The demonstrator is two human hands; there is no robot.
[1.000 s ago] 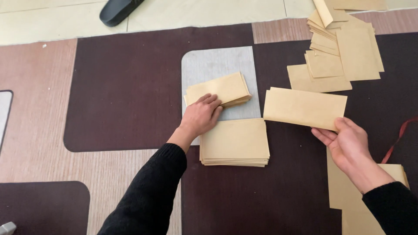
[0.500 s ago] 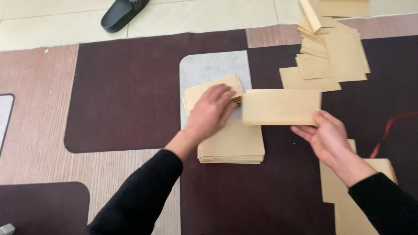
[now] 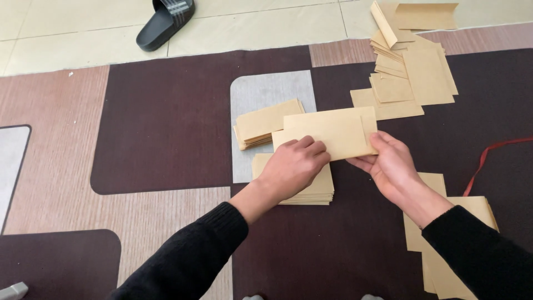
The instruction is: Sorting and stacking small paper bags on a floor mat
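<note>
i hold one flat tan paper envelope (image 3: 327,135) over the carpet, my left hand (image 3: 294,166) with fingers curled on its near left corner, my right hand (image 3: 391,166) pinching its right end. two finished stacks sit below: a neat stack of folded tan envelopes (image 3: 311,189) under my left hand, and another fanned stack (image 3: 266,123) farther left. plenty looks left to do: loose tan sheets (image 3: 411,72) far right and a pile near my right sleeve (image 3: 444,233).

Black slipper (image 3: 165,21) far left, on pale floor tiles (image 3: 266,28). Patchwork rug (image 3: 161,116) w/ dark brown, wood-grain & grey panels. Loose heap of tan paper sheets (image 3: 413,72) far right, one folded piece (image 3: 426,15) lying on tiles. Red strap (image 3: 491,153) at right edge. More tan sheets (image 3: 438,244) near right.
</note>
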